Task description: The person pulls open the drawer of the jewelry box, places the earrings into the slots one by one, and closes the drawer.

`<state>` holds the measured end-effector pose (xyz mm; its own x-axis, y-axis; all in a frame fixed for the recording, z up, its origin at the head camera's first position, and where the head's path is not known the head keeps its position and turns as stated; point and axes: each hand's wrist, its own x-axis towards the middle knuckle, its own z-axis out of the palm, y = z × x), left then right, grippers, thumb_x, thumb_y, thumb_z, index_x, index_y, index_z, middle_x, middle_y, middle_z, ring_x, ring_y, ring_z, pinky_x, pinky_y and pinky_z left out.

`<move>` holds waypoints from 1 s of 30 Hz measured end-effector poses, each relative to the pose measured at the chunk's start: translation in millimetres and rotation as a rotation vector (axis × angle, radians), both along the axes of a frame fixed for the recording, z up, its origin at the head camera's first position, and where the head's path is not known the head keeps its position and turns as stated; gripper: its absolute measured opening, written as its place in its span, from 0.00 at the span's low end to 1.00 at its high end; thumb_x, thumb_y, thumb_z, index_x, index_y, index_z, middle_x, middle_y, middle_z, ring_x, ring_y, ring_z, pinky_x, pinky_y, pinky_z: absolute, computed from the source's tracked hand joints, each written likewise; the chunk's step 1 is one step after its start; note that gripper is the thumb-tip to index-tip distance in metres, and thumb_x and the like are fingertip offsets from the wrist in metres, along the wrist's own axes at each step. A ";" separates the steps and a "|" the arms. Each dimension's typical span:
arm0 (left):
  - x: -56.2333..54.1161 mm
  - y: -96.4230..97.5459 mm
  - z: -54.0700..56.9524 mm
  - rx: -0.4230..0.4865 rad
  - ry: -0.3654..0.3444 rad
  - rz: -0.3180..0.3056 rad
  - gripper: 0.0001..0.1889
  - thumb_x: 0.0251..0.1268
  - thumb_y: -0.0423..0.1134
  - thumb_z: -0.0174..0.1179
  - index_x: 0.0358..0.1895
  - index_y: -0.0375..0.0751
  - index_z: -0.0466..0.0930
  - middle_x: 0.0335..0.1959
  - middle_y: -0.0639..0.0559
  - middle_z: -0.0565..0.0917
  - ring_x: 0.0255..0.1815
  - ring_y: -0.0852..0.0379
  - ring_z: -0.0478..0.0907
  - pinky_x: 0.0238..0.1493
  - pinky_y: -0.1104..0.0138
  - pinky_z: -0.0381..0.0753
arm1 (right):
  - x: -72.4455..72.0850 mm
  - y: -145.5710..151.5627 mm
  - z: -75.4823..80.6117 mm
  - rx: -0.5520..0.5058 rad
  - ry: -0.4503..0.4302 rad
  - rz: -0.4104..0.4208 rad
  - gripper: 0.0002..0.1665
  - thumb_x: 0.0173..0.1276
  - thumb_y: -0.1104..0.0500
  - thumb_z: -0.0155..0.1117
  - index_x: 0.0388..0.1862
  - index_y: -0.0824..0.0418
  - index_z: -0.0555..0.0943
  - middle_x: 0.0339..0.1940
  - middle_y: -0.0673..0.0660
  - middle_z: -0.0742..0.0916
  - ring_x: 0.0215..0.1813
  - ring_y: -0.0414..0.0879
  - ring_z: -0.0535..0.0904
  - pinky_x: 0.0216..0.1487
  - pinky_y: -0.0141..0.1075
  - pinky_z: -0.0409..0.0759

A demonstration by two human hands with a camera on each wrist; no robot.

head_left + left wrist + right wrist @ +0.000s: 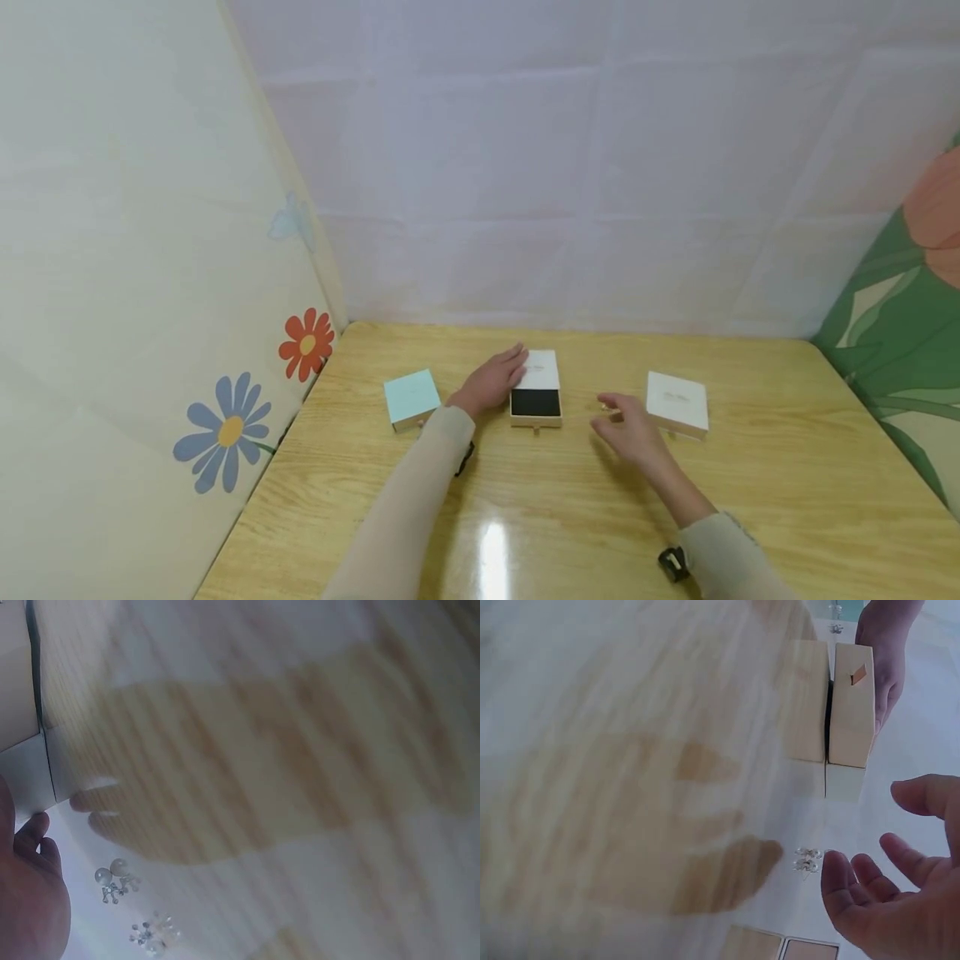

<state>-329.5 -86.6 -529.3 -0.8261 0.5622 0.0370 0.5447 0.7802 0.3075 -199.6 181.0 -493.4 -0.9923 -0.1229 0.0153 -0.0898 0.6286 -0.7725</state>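
Observation:
My left hand (491, 383) rests with its fingers along the left side and top of a white drawer-style box (542, 365). The black-lined drawer (536, 403) of that box is pulled out towards me, a small tab on its front. My right hand (628, 429) hovers over the table with thumb and fingers apart, holding nothing. Close to its fingertips lies a small shiny beaded jewellery piece (808, 860), only a speck in the head view. Beside my left hand, the left wrist view has small clear-beaded pieces (114, 880) on the glossy table.
A light blue box (412, 397) stands left of my left hand. Another white box (677, 402), closed, sits just right of my right hand. The wooden table (570, 508) is glossy and reflects things. A pale cloth wall (480, 183) rises behind it.

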 end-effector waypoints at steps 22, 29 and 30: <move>-4.2 -2.3 -3.0 -0.022 0.013 -0.024 0.29 0.87 0.49 0.29 0.82 0.43 0.49 0.84 0.49 0.49 0.83 0.51 0.48 0.82 0.60 0.50 | -16.5 4.6 -6.7 0.181 -0.141 -0.071 0.32 0.70 0.59 0.59 0.70 0.72 0.68 0.44 0.63 0.85 0.37 0.49 0.79 0.36 0.40 0.79; -3.3 -1.6 -2.9 -0.013 0.022 -0.015 0.28 0.87 0.49 0.31 0.82 0.42 0.51 0.83 0.49 0.50 0.83 0.50 0.50 0.81 0.59 0.52 | -21.8 6.3 -7.5 0.211 -0.162 -0.099 0.30 0.70 0.56 0.57 0.68 0.68 0.72 0.47 0.66 0.86 0.37 0.51 0.81 0.39 0.46 0.81; -3.2 -1.5 -3.1 -0.016 0.022 -0.015 0.28 0.87 0.49 0.31 0.82 0.42 0.51 0.83 0.49 0.50 0.83 0.50 0.50 0.81 0.59 0.51 | -22.3 6.8 -8.0 0.201 -0.170 -0.100 0.30 0.70 0.56 0.57 0.68 0.68 0.72 0.46 0.66 0.86 0.36 0.51 0.81 0.38 0.45 0.81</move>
